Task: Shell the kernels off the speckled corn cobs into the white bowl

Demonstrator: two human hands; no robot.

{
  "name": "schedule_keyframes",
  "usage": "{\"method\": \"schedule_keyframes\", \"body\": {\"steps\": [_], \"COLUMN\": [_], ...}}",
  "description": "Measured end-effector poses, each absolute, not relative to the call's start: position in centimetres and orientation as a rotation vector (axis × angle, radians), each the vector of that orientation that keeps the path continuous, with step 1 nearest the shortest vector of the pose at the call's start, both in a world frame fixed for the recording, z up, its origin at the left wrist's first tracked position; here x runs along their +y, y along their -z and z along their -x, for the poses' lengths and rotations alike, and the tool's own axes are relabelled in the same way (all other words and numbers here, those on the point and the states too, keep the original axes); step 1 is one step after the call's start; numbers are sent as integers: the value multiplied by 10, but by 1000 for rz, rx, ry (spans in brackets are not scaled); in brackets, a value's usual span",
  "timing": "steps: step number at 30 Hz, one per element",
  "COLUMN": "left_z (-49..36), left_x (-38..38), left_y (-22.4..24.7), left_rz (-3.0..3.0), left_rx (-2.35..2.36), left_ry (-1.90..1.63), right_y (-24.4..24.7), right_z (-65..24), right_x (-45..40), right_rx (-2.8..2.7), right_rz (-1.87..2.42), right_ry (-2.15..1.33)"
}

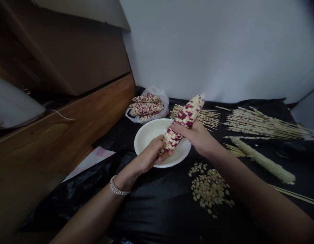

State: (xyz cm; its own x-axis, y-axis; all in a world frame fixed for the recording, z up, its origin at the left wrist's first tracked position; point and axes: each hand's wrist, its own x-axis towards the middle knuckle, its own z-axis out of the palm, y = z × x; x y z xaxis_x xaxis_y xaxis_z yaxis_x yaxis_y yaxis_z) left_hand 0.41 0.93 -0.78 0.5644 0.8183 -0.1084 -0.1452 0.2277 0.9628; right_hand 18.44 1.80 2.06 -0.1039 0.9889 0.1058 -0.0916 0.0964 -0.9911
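One long cream-and-maroon corn ear (185,117), slanting far-right over a round white bowl (146,134), gripped mid-length by the right hand (197,136), lower end by the left hand (152,154); risk: abrupt thumb pressure scattering kernels onto glossy black plastic sheeting (149,203).
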Motion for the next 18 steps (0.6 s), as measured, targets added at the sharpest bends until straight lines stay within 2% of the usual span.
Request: {"method": "schedule_keyframes", "body": {"steps": [14, 18], "left_z": [-5, -4], "left_x": [4, 7], "left_y": [1, 6], "left_rz": [-1217, -1240], "left_rx": [716, 746], "left_ry": [-756, -739], "right_y": [-21, -23], "right_z": [-190, -189], "right_x": [23, 21], "right_rx": [-1167, -1248], "right_rz": [944, 995], "right_ry": [-1361, -1272]}}
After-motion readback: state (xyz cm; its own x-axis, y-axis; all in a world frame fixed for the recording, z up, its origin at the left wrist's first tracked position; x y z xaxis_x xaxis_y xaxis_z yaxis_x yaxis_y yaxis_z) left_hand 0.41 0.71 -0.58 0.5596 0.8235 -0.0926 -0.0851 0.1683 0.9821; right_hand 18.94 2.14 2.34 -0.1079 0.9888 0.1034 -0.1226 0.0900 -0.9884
